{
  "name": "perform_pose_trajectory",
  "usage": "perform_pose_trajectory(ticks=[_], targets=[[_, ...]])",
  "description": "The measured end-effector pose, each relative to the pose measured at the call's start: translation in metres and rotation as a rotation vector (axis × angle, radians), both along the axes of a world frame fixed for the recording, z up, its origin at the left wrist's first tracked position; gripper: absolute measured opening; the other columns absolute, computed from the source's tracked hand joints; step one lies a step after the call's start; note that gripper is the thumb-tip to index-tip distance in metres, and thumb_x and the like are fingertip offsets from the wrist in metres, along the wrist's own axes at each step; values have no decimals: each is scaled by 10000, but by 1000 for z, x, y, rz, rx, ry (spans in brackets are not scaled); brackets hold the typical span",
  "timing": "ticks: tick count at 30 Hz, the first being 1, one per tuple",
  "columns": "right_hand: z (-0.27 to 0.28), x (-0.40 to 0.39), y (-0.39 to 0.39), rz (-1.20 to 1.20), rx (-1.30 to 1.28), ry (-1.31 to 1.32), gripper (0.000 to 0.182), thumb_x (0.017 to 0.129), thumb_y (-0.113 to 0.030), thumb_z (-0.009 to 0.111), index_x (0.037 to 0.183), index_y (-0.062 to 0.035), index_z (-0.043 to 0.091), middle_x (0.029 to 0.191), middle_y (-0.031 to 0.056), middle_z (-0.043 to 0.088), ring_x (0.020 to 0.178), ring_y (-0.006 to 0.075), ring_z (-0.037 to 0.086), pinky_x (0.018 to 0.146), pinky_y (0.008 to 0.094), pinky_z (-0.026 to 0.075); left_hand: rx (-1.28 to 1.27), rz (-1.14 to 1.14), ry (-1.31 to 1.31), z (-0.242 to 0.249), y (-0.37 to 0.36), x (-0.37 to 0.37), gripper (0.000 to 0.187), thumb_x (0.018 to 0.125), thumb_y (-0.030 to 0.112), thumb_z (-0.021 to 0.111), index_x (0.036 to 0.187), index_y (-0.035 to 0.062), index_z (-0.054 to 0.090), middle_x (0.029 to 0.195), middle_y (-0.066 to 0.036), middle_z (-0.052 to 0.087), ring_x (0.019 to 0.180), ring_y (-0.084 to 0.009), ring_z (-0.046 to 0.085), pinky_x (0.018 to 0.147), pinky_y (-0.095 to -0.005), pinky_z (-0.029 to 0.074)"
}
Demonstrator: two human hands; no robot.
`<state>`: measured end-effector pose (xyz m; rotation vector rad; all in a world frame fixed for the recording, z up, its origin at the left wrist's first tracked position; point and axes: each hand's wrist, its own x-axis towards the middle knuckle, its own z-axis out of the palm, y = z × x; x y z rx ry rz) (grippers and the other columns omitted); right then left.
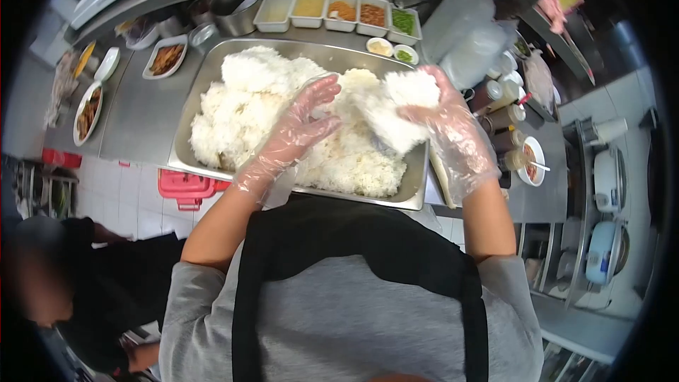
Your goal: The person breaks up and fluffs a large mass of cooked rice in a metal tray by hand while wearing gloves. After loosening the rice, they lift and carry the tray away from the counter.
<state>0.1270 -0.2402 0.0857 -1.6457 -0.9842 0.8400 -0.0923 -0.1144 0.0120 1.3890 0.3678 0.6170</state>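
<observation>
- At the far left edge of the steel counter, two oval plates of browned food sit one behind the other, with a small rectangular dish of fried pieces just beside them, nearer the middle.
- A large steel tray fills the centre of the counter, heaped with cooked white rice that is piled highest toward its left rear corner.
- The left hand, in a clear plastic glove, lies over the rice near the middle of the tray, fingers spread wide and slightly curled, gripping nothing.
- The right hand, also gloved, is raised over the tray's right edge with its fingers cupped around a clump of rice resting at the fingertips.
- Along the rear edge of the counter, behind the tray, stands a row of white tubs holding toppings in yellow, orange, red and green.
- Two small round bowls sit at the tray's right rear corner.
- At the right edge of the counter, bottles and jars crowd together.
</observation>
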Motion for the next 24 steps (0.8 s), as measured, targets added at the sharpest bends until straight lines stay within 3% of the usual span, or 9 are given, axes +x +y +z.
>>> perform_pose_trajectory(ticks=[4,6,7,10,12,14,16,19,24], targets=[[-14,-37,11,57,293,480,553,791,-59,718,1269,-98,443,1150,96,554,1046,162,547,881,264,466,-290,-6,-242,-9,-19,33,756,815,91,647,1459,173,258,1491,-66,251,1313,-219,341,1035,-365,363],[-27,-49,11,108,239,511,508,829,-122,703,1271,-128,454,1133,63,565,1033,143,541,851,257,467,-122,106,-235,-28,-13,37,749,789,52,668,1428,161,295,1465,-51,239,1293,-194,347,1036,-359,369],[-46,-44,14,89,193,230,359,861,-184,678,1179,-126,522,1074,32,572,984,120,532,805,255,459,-126,97,-173,-30,-8,33,742,783,43,673,1418,156,306,1445,-48,263,1287,-188,349,1039,-357,366],[-68,-32,20,26,100,325,243,886,-256,646,1055,-99,569,1009,13,565,919,107,521,775,259,442,-9,165,-78,-30,-5,29,647,788,35,662,1353,143,364,1360,-51,328,1182,-181,427,987,-328,400],[-74,-45,22,-58,234,140,229,881,-277,638,951,-66,583,918,26,572,863,120,527,772,279,443,134,211,-24,-20,-11,32,605,806,51,648,1338,142,375,1316,-65,383,1126,-183,464,940,-312,431],[-81,-48,24,-136,424,-160,237,869,-269,648,940,-51,590,888,37,579,849,126,534,772,289,447,-219,133,-54,-12,-14,36,543,832,83,624,1318,133,388,1196,-79,481,1050,-193,505,874,-307,466],[-96,-42,27,-37,308,99,187,887,-204,630,980,-56,563,874,-2,546,888,113,520,797,271,433,-370,136,-28,-12,-11,42,392,895,190,592,1254,105,460,1110,-69,543,1000,-189,548,874,-339,480],[-86,-42,29,-61,434,-171,214,849,-197,659,966,-42,570,882,60,581,867,178,557,799,310,444,-665,-37,-122,-25,10,48,546,909,533,493,1199,72,519,1050,-124,617,948,-251,611,853,-393,508],[-75,-46,32,-164,508,-241,241,821,-175,645,1005,-45,558,965,105,560,912,235,561,833,342,444,-871,-166,-137,-26,19,68,629,913,571,442,1308,82,456,1131,-148,567,1056,-285,559,938,-430,451]])
